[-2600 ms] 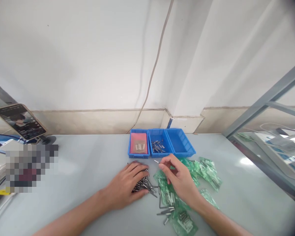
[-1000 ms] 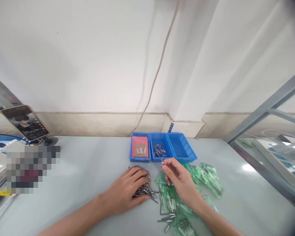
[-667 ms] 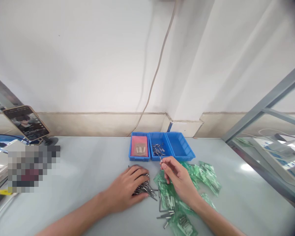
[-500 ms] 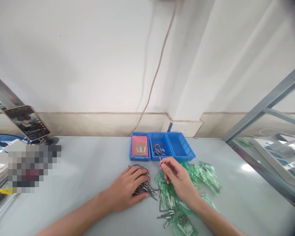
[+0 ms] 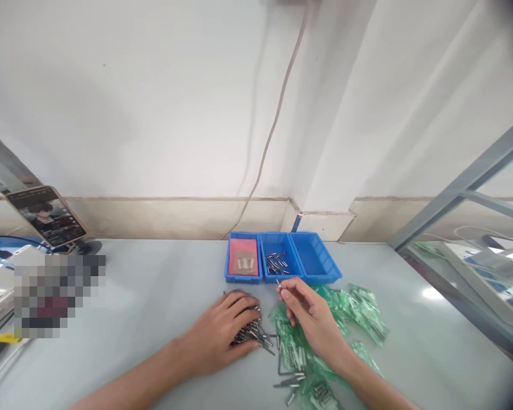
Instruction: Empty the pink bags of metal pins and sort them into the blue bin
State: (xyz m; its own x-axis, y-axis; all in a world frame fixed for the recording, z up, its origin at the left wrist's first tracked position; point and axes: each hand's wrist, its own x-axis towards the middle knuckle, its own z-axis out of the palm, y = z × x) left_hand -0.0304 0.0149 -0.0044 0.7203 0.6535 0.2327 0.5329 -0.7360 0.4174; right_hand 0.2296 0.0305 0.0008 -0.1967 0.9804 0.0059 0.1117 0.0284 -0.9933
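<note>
My left hand rests with curved, parted fingers over a pile of small dark metal pins on the table. My right hand pinches a small metal pin between thumb and forefinger, just in front of the blue bins. Similar metal pins lie in the middle blue bin. Green plastic bags holding metal parts lie beneath and around my right forearm. A bent hex key and a few loose pins lie between the pile and the bags.
The left blue bin holds a pink sheet and a small clear bag of pieces. At its right stands another blue bin. A phone leans on a stand at far left. Metal frame bars rise at right.
Both hands keep nearly the same places and poses. The whole view has shifted slightly, so the table and bins appear a little lower.
</note>
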